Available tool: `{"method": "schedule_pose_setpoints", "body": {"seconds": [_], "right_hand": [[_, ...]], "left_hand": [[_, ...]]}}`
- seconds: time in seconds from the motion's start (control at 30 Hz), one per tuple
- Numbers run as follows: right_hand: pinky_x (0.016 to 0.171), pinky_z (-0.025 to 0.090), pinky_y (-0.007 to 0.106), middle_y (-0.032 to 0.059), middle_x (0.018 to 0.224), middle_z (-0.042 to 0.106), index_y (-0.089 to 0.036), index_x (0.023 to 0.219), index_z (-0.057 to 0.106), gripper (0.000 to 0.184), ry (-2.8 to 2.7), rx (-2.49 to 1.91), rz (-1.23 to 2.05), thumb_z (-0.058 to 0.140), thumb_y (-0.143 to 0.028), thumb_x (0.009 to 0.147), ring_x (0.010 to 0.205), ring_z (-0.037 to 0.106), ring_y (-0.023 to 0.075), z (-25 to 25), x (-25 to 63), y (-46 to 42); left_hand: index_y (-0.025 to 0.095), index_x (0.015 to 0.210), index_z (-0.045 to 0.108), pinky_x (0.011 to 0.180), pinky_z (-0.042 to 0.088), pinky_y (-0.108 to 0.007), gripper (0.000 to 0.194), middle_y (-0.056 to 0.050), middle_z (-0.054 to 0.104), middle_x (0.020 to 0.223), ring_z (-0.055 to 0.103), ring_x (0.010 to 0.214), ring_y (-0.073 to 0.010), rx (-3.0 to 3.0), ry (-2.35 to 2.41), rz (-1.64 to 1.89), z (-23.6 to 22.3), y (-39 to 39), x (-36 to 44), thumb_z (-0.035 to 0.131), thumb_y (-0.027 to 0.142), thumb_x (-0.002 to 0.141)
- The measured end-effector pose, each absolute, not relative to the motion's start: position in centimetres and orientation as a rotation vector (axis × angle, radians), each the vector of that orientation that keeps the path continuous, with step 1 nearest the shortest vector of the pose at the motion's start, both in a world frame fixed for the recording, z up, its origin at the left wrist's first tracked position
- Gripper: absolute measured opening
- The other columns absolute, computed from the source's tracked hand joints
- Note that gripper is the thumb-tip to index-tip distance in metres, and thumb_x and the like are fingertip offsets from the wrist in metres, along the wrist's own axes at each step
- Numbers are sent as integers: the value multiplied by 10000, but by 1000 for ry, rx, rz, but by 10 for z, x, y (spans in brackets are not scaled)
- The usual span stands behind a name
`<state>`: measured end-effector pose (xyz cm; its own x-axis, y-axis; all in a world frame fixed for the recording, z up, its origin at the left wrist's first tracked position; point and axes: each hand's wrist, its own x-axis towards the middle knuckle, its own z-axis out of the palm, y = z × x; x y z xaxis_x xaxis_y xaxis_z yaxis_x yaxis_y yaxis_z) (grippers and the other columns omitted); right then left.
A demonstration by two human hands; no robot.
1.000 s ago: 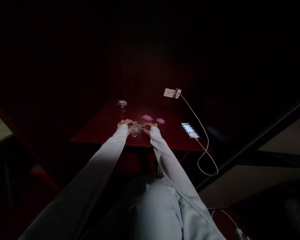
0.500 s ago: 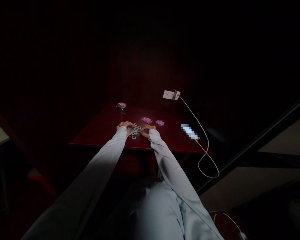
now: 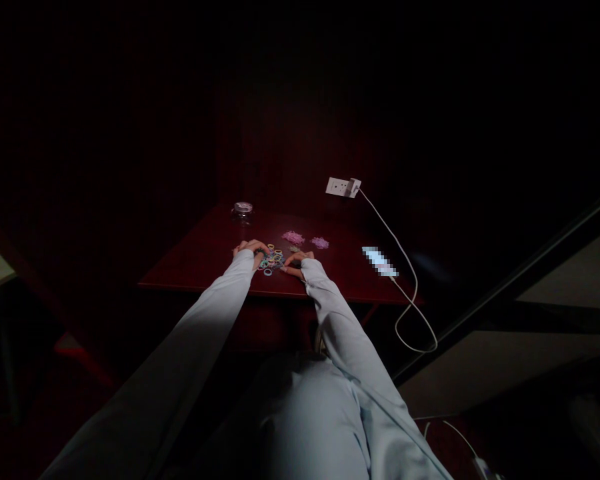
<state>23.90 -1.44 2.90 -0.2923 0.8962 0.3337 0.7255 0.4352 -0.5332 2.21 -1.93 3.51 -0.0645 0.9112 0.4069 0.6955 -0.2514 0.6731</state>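
A small pile of coloured elastic rings (image 3: 271, 260) lies on a dark red table (image 3: 200, 257). My left hand (image 3: 250, 249) rests at the pile's left side, fingers curled over its edge. My right hand (image 3: 298, 263) lies at the pile's right side, fingers stretched toward the rings. Both hands touch the pile; the dim light hides whether either one holds a ring. Two little heaps of pink rings (image 3: 293, 237) (image 3: 321, 243) lie just beyond my right hand.
A small clear jar (image 3: 243, 210) stands at the table's back. A phone (image 3: 379, 261) lies to the right, its white cable (image 3: 405, 267) running to a wall socket (image 3: 343, 187). The room around is dark.
The hands have shifted slightly around the pile. My right hand has drawn a little nearer the table's front edge. The view has wobbled a bit.
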Motion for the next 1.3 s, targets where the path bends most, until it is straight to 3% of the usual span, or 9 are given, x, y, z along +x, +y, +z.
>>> {"method": "schedule_pose_setpoints", "body": {"seconds": [0.3,0.47,0.63,0.87,1.2,1.3], "right_hand": [[1029,508,410,43,1004,720,-261,883,812,237,-2027,-1330,403,791,-496,873,1138,606,269,31,237,-19],[983,504,363,33,998,709,-252,912,796,156,-2044,-1306,278,784,-407,900,1078,609,236,28,230,-18],[967,463,332,42,986,720,-244,904,769,106,-2183,-1212,89,762,-342,940,1076,578,228,29,217,-16],[937,442,321,45,945,716,-238,891,747,111,-2194,-1161,12,745,-327,956,1054,568,235,29,214,-17],[912,442,317,39,927,714,-234,870,723,92,-2161,-1156,68,754,-287,939,1030,576,231,31,213,-18],[885,452,309,25,941,714,-245,942,722,63,-2122,-1149,98,753,-300,938,1009,583,222,31,214,-19]], "left_hand": [[284,840,768,1078,385,-456,188,8,793,1138,625,1145,-277,1971,1752,1181,35,-20,21,640,147,861],[324,953,809,1060,370,-437,91,18,796,1167,608,1183,-282,2053,1670,1199,35,-21,22,745,328,888],[343,954,847,1068,344,-457,110,14,804,1214,601,1217,-291,2127,1575,1187,29,-14,19,798,397,871],[345,891,859,1045,356,-454,222,-13,815,1046,598,1134,-285,2129,1502,1216,16,3,14,779,551,866],[361,862,850,1040,339,-448,148,0,814,999,587,1130,-276,2170,1492,1191,15,2,12,787,495,866],[340,838,840,1025,346,-445,145,-4,813,1013,585,1130,-279,2157,1521,1211,15,2,12,773,461,883]]}}
